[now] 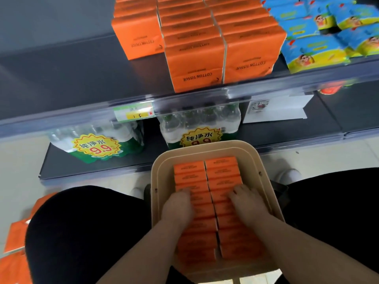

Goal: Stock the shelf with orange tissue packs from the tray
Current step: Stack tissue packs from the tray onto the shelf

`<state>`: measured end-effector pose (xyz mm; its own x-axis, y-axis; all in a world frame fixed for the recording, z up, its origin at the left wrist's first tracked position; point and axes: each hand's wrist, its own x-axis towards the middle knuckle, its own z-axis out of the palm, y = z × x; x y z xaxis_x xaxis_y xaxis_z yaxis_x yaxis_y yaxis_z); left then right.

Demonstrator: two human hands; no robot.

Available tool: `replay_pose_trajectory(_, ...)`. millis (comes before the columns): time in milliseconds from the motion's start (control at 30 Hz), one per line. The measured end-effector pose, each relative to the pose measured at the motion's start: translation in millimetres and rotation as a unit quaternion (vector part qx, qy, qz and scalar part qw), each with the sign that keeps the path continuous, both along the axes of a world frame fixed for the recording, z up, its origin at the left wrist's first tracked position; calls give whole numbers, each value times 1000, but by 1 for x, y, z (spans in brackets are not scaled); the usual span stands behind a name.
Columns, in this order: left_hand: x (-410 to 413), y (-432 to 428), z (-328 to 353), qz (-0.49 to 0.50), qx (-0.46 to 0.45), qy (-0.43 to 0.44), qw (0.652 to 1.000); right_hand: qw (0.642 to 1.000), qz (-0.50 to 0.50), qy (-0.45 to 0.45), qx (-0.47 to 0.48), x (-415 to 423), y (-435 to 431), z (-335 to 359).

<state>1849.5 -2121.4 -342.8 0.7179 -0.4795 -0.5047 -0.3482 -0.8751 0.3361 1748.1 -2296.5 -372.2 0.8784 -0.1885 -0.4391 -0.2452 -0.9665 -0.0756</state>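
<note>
Our left hand and right hand lie side by side on the orange tissue packs in the tray, one hand to each column. The fingers bend down over the top edges of the packs. We cannot tell whether either of the hands has closed on a pack or only rests there. The packs stand on edge in two columns running from six to twelve o'clock, each with its long axis from nine to three. The move ahead, as we judge it, turns on the shelf, which lies at twelve o'clock from the hands and higher. Its stocked rows stand there, the left row set further back. Bare shelf spreads toward ten and eleven o'clock, so the left hand is nearer that room. Blue packs crowd the shelf at two o'clock. Below its price tag, bottled-water bundles sit on the lower shelf. The tray sits between our dark-clad legs over a pale floor, with loose orange packs at eight o'clock.
</note>
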Motion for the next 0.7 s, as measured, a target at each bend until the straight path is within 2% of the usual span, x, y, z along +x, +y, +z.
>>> replay_pose_trajectory(167,7,2,1,22,-14,-9,1000,998,43,-46,-23,3,6,-3)
replay_pose_trajectory(267,7,2,2,24,-20,-15,999,997,66,-13,-46,6,8,0)
replay_pose_trajectory(467,5,4,4,28,-17,-13,999,997,63,24,-40,6,9,7)
replay_pose_trajectory(700,3,2,7,28,-21,-17,999,998,27,-34,-54,17,9,65)
